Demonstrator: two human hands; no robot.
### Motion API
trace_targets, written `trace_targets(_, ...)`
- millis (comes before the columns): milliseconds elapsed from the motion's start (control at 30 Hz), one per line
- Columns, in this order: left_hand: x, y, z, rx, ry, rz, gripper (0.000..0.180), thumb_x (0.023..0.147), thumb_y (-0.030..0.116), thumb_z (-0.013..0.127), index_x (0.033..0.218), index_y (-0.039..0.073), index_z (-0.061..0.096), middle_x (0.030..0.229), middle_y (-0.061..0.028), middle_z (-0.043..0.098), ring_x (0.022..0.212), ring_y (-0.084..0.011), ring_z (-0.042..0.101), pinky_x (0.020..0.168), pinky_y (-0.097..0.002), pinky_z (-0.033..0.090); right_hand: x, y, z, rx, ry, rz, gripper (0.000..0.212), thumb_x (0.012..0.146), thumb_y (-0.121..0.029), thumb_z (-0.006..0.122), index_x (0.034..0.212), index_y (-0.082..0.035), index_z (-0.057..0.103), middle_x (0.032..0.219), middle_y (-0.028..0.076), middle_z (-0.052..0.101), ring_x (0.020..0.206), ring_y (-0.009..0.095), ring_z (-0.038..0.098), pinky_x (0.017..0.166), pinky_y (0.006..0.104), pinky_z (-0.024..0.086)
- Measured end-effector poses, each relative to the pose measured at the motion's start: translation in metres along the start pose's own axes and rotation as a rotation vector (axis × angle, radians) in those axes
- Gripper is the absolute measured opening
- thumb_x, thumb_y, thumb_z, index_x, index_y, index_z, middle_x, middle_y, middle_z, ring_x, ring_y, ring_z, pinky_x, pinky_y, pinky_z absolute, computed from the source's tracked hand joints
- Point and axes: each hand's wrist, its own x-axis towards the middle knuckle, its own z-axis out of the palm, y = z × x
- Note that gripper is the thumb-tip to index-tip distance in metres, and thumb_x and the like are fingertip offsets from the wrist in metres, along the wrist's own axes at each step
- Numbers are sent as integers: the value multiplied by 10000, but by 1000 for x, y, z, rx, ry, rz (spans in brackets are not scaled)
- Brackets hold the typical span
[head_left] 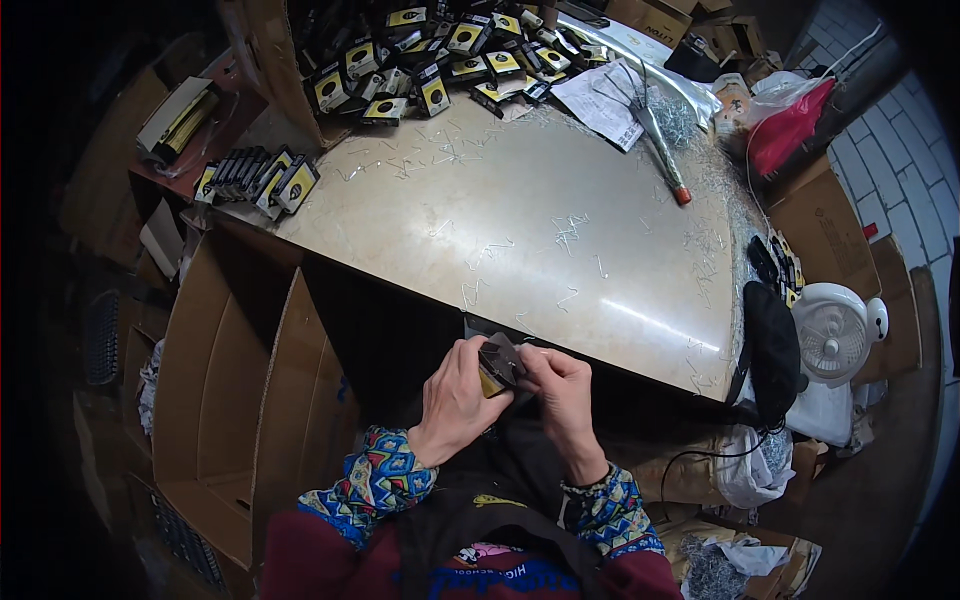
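Observation:
My left hand (458, 398) is wrapped round a small black and yellow box (491, 382), held close to my body by the table's near edge. At the box's upper end, dark grey flaps stand up. My right hand (562, 392) pinches at these flaps from the right, thumb and fingertips together. Whether a wire piece is also between those fingertips is too small to tell. Several thin bent metal wires (568, 232) lie scattered over the pale tabletop (400, 215) beyond my hands.
A heap of similar boxes (432, 92) covers the far side, with a row of them (262, 182) at the left. An open carton (215, 430) stands at lower left. White paper (604, 105), an orange-tipped rod (662, 160) and a white fan (833, 338) are toward the right.

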Motion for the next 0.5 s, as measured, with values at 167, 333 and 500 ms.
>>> trace_targets(167,0,-2,-3,101,-80,-46,642,655,87,775,1190,2,430,998,-175,538,920,-369,586,712,-433,512,-3,-1,6,-273,-109,-150,210,866,-75,708,1040,43,713,944,66,721,855,78,633,784,212,504)
trace_targets(333,-5,-2,1,106,-70,-7,671,650,76,782,1203,-17,414,1010,-185,518,943,-374,574,733,-429,508,-8,0,12,-297,8,-156,212,845,-55,728,1036,38,715,942,77,723,845,85,640,774,208,504)
trace_targets(500,-5,-7,4,100,-72,10,674,653,73,786,1202,-26,407,1028,-187,505,967,-377,562,756,-427,499,-5,4,13,-221,56,-104,193,847,-32,720,1024,46,712,951,88,724,853,96,651,777,214,509)
